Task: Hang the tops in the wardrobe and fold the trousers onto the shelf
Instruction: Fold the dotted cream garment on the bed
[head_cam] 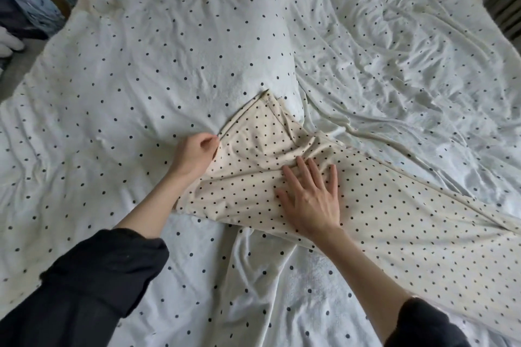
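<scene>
While trousers point(310, 177) lie spread mid-frame on bed, cream dotted cloth running off toward lower right, risk is plain. Left hand point(197, 153) pinches waistband corner at frame centre; right hand point(310, 200) lies flat, fingers straight, pressing fabric near seat, gripping nothing. Bunched creases between hands likely get folded in if not smoothed first. Dotted duvet point(141, 65) beneath is rumpled, soft; pinch could catch it too, or legs slide out of line during fold.
</scene>
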Motion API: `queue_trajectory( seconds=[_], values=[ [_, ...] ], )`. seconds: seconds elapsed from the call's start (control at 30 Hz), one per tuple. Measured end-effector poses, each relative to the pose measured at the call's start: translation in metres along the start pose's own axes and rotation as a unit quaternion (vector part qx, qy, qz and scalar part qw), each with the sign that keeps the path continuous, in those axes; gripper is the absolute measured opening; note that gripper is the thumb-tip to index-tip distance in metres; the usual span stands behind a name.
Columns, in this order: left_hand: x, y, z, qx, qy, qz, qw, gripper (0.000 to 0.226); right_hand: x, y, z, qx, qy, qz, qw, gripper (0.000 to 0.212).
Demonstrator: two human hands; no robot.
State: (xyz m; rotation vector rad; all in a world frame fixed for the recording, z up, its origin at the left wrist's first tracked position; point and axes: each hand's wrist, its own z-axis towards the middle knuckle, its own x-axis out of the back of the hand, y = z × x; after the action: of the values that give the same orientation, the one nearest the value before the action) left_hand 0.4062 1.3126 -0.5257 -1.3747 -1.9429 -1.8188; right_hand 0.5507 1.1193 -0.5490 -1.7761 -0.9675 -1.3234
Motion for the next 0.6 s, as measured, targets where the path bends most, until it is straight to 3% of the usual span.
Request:
queue_trajectory(
  seconds=[0.07, 0.13, 0.27, 0.4, 0.6],
  values=[
    [-0.002, 0.006, 0.012, -0.005, 0.003, -0.006, 1.000, 0.024, -0.004, 0.002, 0.001, -0.004, 0.003, -0.009, 1.000, 0.056],
    [-0.004, 0.010, 0.022, 0.001, -0.028, -0.005, 1.000, 0.008, -0.005, 0.001, 0.002, -0.002, 0.000, -0.008, 1.000, 0.056],
    [-0.009, 0.014, 0.037, 0.046, -0.119, 0.024, 0.992, 0.034, -0.005, 0.002, 0.001, 0.001, -0.005, -0.007, 1.000, 0.060],
    [-0.012, 0.017, 0.041, 0.094, -0.157, 0.064, 0.981, 0.014, -0.004, 0.001, 0.001, 0.003, -0.006, -0.003, 1.000, 0.060],
    [-0.008, 0.025, 0.030, 0.109, -0.105, 0.065, 0.986, 0.018, 0.002, 0.002, -0.006, 0.018, 0.005, 0.035, 0.999, 0.055]
  ],
)
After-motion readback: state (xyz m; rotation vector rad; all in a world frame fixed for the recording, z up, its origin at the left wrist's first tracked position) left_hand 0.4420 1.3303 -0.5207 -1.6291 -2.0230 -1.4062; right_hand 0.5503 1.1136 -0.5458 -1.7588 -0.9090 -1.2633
